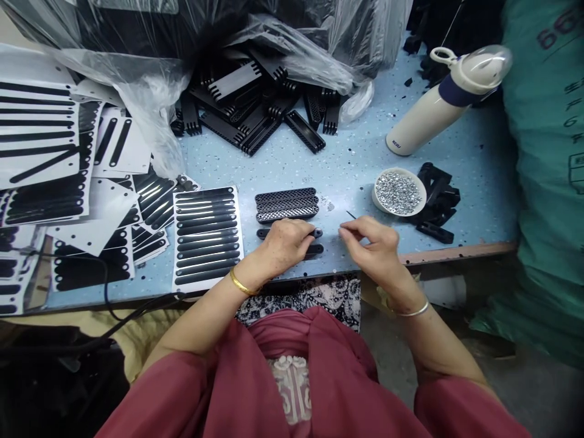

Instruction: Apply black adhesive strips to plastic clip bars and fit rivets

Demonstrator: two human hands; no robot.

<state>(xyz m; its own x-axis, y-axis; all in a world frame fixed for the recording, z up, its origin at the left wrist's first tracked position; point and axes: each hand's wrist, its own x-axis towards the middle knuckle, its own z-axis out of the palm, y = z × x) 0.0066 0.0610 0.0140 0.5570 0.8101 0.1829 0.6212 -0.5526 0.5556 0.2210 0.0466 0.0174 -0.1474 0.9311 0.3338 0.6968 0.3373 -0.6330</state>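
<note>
My left hand (pixel 285 243) is closed at the right end of a narrow black plastic strip (pixel 318 232), with thumb and fingertips on it. A second black strip (pixel 314 249) lies just below, partly covered by the same hand. Behind them are several black strips with a diamond-grid surface (pixel 286 204), side by side. To the right, my right hand (pixel 371 243) is pinched, with a thin dark rod (pixel 350 214) sticking out past its fingers; its lower part is hidden. Beyond that hand stands a white bowl (pixel 377 204) full of small shiny metal pieces (pixel 398 191).
A sheet of black adhesive strips (pixel 207 237) lies left, near more stacked sheets (pixel 39 128). Black plastic parts (pixel 255 103) are heaped at the back under clear plastic (pixel 292 45). A bottle (pixel 424 118) leans right, above small black parts (pixel 440 201). A green sack (pixel 542 182) borders the table.
</note>
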